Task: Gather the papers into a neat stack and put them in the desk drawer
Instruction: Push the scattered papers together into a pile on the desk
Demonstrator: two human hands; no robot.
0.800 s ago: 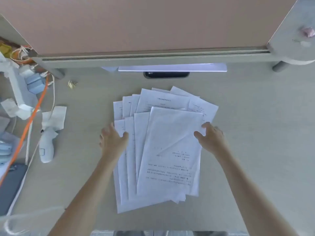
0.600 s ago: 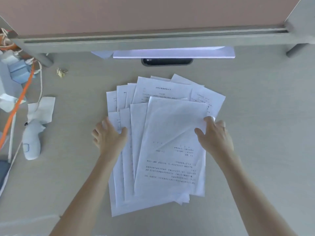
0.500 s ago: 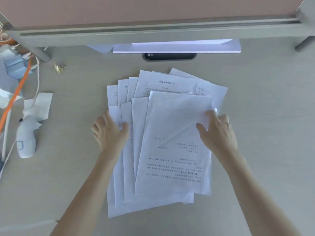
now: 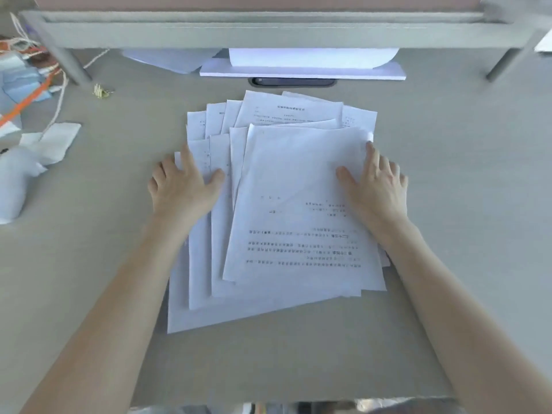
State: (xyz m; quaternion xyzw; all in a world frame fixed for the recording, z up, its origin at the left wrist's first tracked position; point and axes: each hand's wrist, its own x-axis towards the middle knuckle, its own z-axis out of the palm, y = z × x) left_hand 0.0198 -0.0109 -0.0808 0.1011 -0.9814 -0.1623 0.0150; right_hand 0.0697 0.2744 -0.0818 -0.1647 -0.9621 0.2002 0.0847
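Left hand [image 4: 183, 186] and right hand [image 4: 377, 186], fingers spread flat, on fanned papers [image 4: 292, 210] atop desk [image 4: 89, 279].

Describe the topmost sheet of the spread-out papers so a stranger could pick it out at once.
Start at the grey desk and find the fan of white papers in its middle, between the left hand and the right hand. The topmost sheet lies furthest right, under the right hand. Unlike its neighbours it shows whole, with a diagonal crease and its print reading upside down.
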